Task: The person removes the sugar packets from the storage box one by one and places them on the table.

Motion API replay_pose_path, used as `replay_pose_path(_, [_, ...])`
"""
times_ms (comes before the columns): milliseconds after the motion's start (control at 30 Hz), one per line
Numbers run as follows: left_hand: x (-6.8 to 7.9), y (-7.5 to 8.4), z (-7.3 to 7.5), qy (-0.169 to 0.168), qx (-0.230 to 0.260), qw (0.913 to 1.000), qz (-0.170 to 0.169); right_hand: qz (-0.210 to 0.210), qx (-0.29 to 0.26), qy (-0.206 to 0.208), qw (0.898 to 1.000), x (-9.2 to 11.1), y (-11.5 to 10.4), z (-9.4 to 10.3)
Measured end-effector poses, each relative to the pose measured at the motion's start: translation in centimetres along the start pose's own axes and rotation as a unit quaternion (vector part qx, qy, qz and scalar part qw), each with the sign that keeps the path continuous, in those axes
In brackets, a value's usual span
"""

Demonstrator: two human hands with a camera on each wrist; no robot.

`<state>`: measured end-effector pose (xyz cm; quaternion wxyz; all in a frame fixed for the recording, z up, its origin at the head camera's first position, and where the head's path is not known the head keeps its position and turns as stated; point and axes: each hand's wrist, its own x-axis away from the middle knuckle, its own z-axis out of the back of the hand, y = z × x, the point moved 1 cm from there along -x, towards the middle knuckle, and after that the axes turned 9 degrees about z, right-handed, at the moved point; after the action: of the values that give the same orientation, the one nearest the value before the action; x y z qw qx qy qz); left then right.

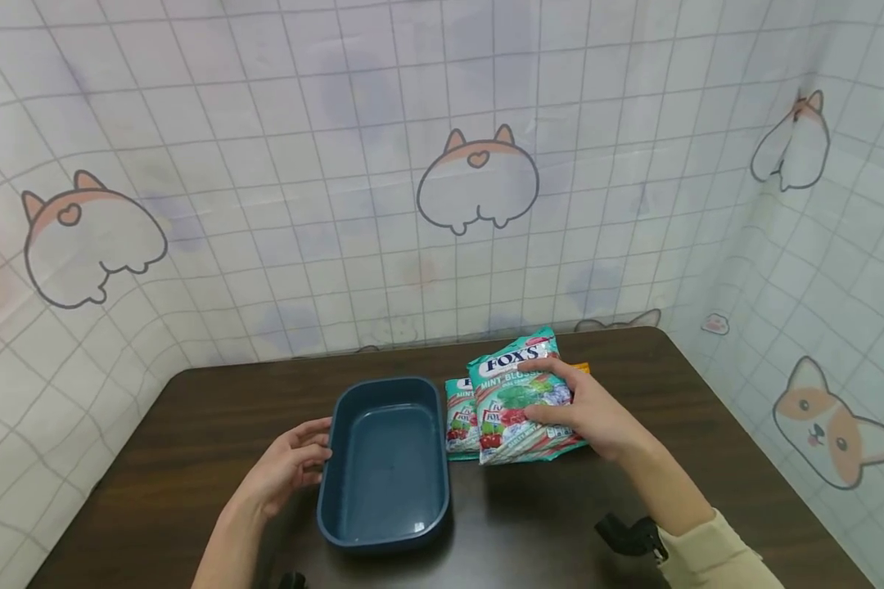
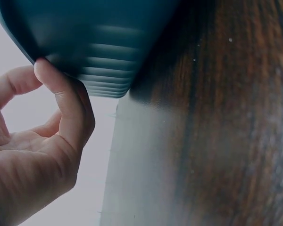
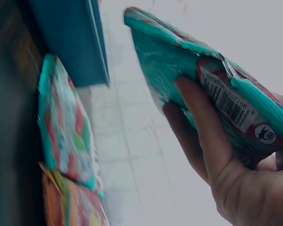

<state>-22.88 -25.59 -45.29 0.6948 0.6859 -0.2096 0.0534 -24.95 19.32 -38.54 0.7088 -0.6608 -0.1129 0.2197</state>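
Observation:
A dark blue rectangular tub [image 1: 383,523] stands on the table, its inside bare. At its left side my left hand [image 1: 287,470] has curled fingers, and in the left wrist view thumb and fingertip meet at the tub's rim [image 2: 19,40]. My right hand [image 1: 597,413] grips a teal Fox's candy bag [image 1: 504,446], raised and tilted to the right of the tub. The right wrist view shows fingers across the bag's barcode side [image 3: 170,61]. Behind it lies a second teal candy bag [image 1: 460,421], partly covered from above.
An orange packet [image 1: 582,368] peeks out behind the held bag; the right wrist view shows the orange packet [image 3: 70,202] beside the second teal bag. The dark wooden table [image 1: 214,409] meets a white gridded sheet [image 1: 302,245] with cartoon corgis at the back and sides.

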Motion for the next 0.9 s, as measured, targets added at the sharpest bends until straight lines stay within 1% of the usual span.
replay_pose_path(133, [-0.1, 0.1, -0.1, 0.001, -0.005, 1.0, -0.005, -0.002, 0.019, 0.004, 1.0, 0.2, 0.0, 1.7])
replay_pose_path(233, [-0.1, 0.1, -0.1, 0.003, -0.008, 0.9999, -0.005, -0.008, 0.018, 0.009, 1.0, 0.3, 0.1, 2.9])
replay_pose_path(400, [0.0, 0.0, -0.2, 0.007, -0.006, 1.0, -0.002, -0.015, 0.034, 0.019, 0.999, 0.6, 0.3, 5.2])
replay_pose_path(600, [0.2, 0.0, -0.1, 0.017, -0.008, 0.9998, 0.001, -0.016, 0.049, 0.01, 0.999, 1.0, 1.1, 7.5])
replay_pose_path(767, [0.0, 0.0, -0.1, 0.018, -0.013, 0.9998, 0.002, -0.033, 0.059, 0.012, 0.998, 1.4, 1.7, 9.2])
replay_pose_path(900, [-0.1, 0.1, -0.1, 0.022, -0.014, 0.9997, 0.003, -0.044, 0.083, 0.021, 0.995, 1.7, 2.0, 10.6])
